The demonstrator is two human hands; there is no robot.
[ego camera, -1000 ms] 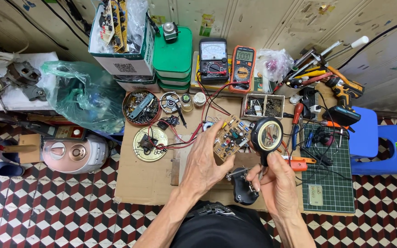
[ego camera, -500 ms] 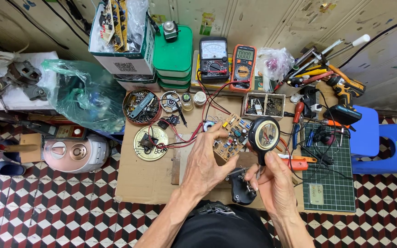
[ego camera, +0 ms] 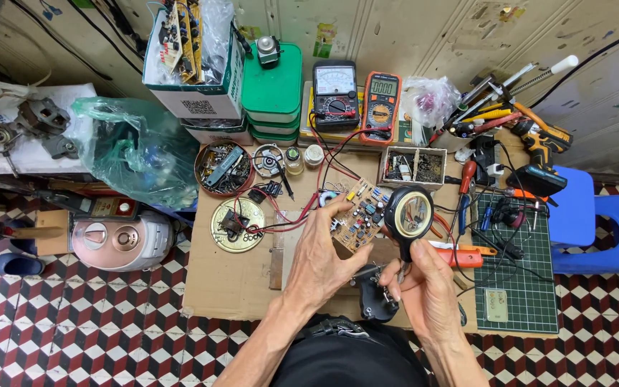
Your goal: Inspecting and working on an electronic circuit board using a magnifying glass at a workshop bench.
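Low in the frame's centre, the right hand (ego camera: 424, 287) is closed around the handle of a round magnifying glass (ego camera: 410, 213), which has drifted slightly left and up since a second ago and now sits just beside the board's right edge. The left hand (ego camera: 322, 254) pinches the small circuit board (ego camera: 359, 215) tilted above the cardboard-covered surface (ego camera: 231, 283), so the lens is closing on the components. Further up stand two multimeters (ego camera: 356, 100) and green boxes (ego camera: 272, 93).

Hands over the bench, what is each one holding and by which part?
Left hand grips the circuit board by its near edge. Right hand holds the magnifying glass by its black handle.
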